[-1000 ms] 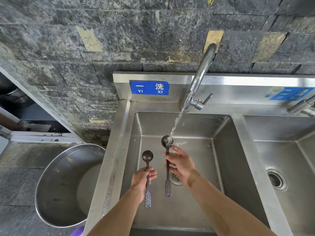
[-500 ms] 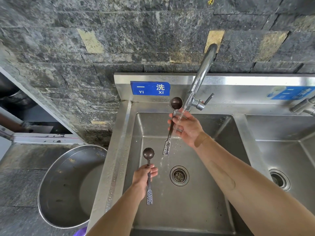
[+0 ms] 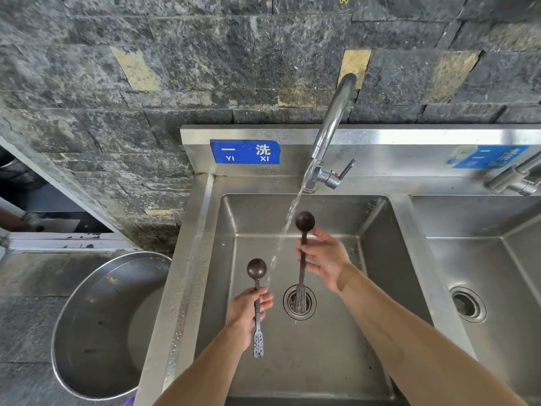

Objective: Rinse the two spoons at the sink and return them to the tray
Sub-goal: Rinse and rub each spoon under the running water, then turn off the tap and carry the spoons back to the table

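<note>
A person stands over a stainless steel sink [image 3: 222, 218] with 2 dark, round-bowled spoons, 1 in each hand, as water runs from the tap [image 3: 330, 133] in a thin slanting stream [image 3: 288, 221]. The right hand [image 3: 325, 259] pinches the upper shaft of the right spoon [image 3: 301, 268] between thumb and fingers, the other fingers loosely spread; the spoon's long axis runs near-vertical in the picture, bowl toward the tap, flat handle end over the drain [image 3: 299, 301]. Its bowl sits just to the right of the stream, apparently not under it. The left hand [image 3: 248, 313] is curled closed around the mid-shaft of the left spoon [image 3: 257, 306], which stands parallel, bowl up, nearer the body and just left of where the stream falls. The water passes between the 2 spoons, so either bowl needs only a short sideways shift to meet it; the left bowl appears the nearer. No tray is in view; a large steel basin [image 3: 96, 326] rests to the left of the sink.
</note>
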The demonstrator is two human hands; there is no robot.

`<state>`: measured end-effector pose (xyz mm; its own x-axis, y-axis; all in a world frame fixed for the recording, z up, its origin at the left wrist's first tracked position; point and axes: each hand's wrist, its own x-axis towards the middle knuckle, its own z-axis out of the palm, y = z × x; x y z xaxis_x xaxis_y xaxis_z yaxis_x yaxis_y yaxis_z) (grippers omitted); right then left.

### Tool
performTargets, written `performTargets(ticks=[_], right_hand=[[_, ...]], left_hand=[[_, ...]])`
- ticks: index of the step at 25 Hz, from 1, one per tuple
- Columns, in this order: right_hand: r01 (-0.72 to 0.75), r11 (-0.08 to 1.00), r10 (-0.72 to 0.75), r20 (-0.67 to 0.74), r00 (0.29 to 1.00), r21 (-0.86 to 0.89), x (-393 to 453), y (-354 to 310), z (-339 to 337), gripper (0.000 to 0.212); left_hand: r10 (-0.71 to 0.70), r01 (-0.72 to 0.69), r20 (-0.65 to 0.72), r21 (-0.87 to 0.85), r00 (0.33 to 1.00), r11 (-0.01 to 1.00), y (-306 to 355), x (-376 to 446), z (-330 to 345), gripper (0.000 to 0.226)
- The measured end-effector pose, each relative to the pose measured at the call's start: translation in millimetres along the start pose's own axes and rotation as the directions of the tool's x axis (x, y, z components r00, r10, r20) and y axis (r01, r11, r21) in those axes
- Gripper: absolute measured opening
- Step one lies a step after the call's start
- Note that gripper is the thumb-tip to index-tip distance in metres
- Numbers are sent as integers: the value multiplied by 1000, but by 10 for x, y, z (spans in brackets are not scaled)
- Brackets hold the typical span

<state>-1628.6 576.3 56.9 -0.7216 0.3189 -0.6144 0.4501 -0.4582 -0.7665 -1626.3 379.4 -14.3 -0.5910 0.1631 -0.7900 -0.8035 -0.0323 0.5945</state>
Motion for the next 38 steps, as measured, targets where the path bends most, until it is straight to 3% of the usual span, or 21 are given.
performTargets(ticks=[6, 11, 16, 24, 27, 30, 33, 35, 38], right_hand=[[-142, 988, 135, -104, 985, -61, -95, 711, -405, 24], [-224, 971, 229, -59, 972, 84, -241, 1046, -548, 21], [-219, 975, 211, -183, 960, -24, -268, 1018, -718, 18], [-195, 957, 184, -73, 980, -212, -121, 654, -910, 15], [-132, 960, 106, -115, 988, -248, 33, 396, -962, 17], [3, 951, -74, -217, 973, -311, 340, -84, -936, 19], [122, 861, -256, -213, 943, -495, 704, -683, -806, 58], [170, 779, -342, -181, 922, -604, 930, -1017, -679, 70], [180, 713, -390, -169, 905, -677, 1215, -1294, -513, 46]], left_hand=[[20, -19, -47, 25, 999, 1000, -387, -88, 286, 16], [27, -31, 65, 53, 998, 998, -565, -156, 618, 15], [10, -18, 58, 138, 998, 990, -559, -118, 800, 16], [4, -12, 49, 168, 999, 986, -427, -76, 1036, 7], [20, -21, 6, 160, 1000, 987, -306, -41, 1076, 5], [35, -33, -9, 153, 999, 988, -213, 9, 1093, 7], [58, -58, 6, 154, 998, 986, -163, 92, 1102, 7], [67, -70, 23, 161, 997, 984, -143, 172, 1103, 13], [77, -83, 42, 169, 996, 982, -115, 268, 1092, 17]])
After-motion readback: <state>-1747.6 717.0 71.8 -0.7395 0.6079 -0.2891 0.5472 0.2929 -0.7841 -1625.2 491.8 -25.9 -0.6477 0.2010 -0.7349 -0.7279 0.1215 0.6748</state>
